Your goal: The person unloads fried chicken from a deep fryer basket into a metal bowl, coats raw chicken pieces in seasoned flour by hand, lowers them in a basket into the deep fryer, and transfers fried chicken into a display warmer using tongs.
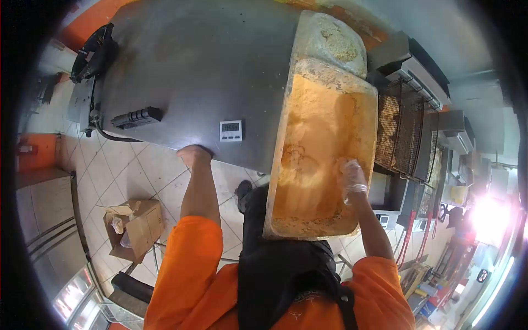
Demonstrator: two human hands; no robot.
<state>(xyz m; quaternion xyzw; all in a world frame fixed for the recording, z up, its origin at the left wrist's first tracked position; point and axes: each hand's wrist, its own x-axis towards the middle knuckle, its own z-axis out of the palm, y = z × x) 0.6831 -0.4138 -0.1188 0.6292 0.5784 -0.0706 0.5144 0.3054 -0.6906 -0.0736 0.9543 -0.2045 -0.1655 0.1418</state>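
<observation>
My left hand (193, 155) rests at the front edge of the grey metal table (187, 71), its fingers partly hidden. In a clear plastic glove, my right hand (353, 179) is inside a large tub (275, 187) of orange-yellow powder (308, 126), near its right wall. The gloved fingers are blurred, and whether they hold anything cannot be made out. Behind the powder, a pale container (341, 44) holds a crumbly, light-coloured mass. A small white digital timer (231, 131) lies on the table between my left hand and the tub.
Wire fryer baskets (404, 129) with pale pieces stand right of the tub. A black-handled object (136, 117) lies on the table's left part, with a black appliance (93, 52) farther back. An open cardboard box (144, 228) is on the tiled floor at the left.
</observation>
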